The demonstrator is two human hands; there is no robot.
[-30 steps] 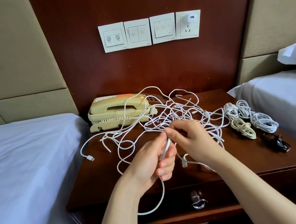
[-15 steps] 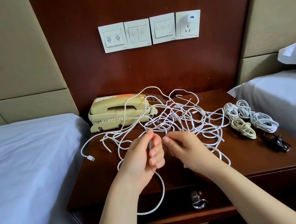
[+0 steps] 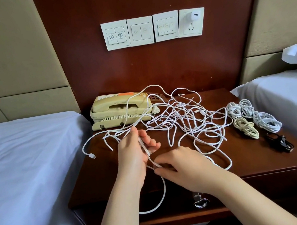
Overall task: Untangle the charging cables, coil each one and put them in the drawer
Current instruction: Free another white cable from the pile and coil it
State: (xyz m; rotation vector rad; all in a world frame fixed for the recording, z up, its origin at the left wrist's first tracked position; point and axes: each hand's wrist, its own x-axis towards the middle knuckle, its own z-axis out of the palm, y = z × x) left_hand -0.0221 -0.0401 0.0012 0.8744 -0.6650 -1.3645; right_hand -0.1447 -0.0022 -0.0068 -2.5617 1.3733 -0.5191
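A tangle of white charging cables (image 3: 188,123) sprawls over the dark wooden nightstand (image 3: 278,158). My left hand (image 3: 134,154) grips one white cable across its palm, just left of the tangle. My right hand (image 3: 182,165) pinches the same cable a little lower, near the front edge; from there the cable hangs in a loop (image 3: 157,203) in front of the drawer (image 3: 251,187). One loose plug end (image 3: 92,156) lies at the left. Several coiled cables sit at the right: white coils (image 3: 266,121), a cream coil (image 3: 245,130) and a black one (image 3: 279,143).
A beige telephone (image 3: 118,110) stands at the back left of the nightstand. Beds with white sheets flank it at left (image 3: 21,170) and right (image 3: 294,98). Wall switches and a socket with a white charger (image 3: 194,16) are above. The drawer has a metal handle (image 3: 200,201).
My right hand has moved down and toward the front edge, drawing the cable out from my left hand. My left hand has lifted slightly and moved left.
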